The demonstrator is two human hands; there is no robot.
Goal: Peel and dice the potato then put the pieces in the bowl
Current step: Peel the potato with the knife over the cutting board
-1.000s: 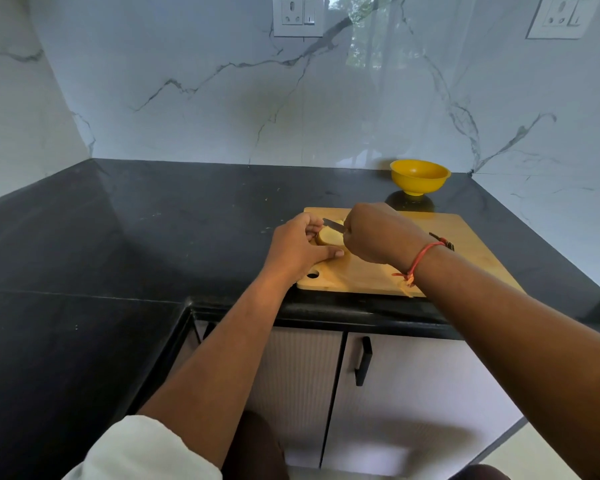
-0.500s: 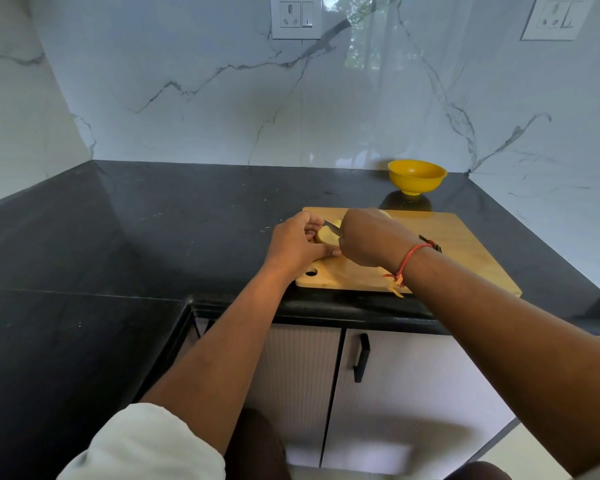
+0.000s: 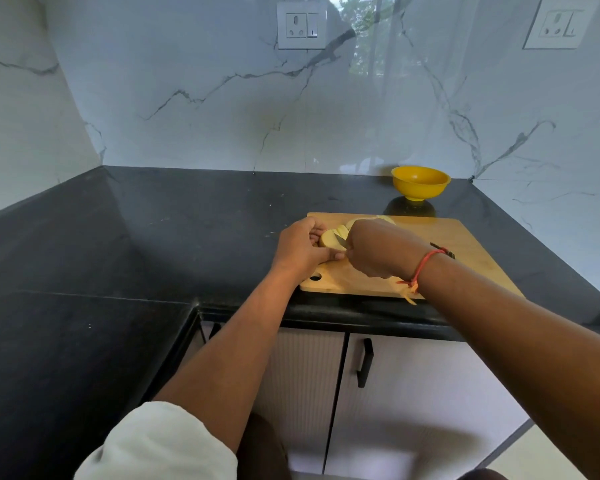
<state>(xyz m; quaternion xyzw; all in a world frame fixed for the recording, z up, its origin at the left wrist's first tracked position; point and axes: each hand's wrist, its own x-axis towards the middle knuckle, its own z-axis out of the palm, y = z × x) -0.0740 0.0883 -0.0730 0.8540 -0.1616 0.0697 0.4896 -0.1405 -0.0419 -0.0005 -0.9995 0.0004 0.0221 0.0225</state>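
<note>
Potato (image 3: pixel 334 236), peeled and pale, lies on the left part of the wooden cutting board (image 3: pixel 465 245), cut partway into slices that lean together. The left hand (image 3: pixel 302 249) holds its left end, fingers curled over the top. The right hand (image 3: pixel 378 251) is closed round a knife (image 3: pixel 342 241); only a bit of blade shows between the hands, against the potato. A yellow bowl (image 3: pixel 420 183) stands on the black counter (image 3: pixel 187 220), just behind the board.

White marble walls (image 3: pixel 187 116) (two sockets (image 3: pixel 302 26) high up) back a black counter (image 3: pixel 153 220) over pale cabinets (image 3: pixel 413 393).
</note>
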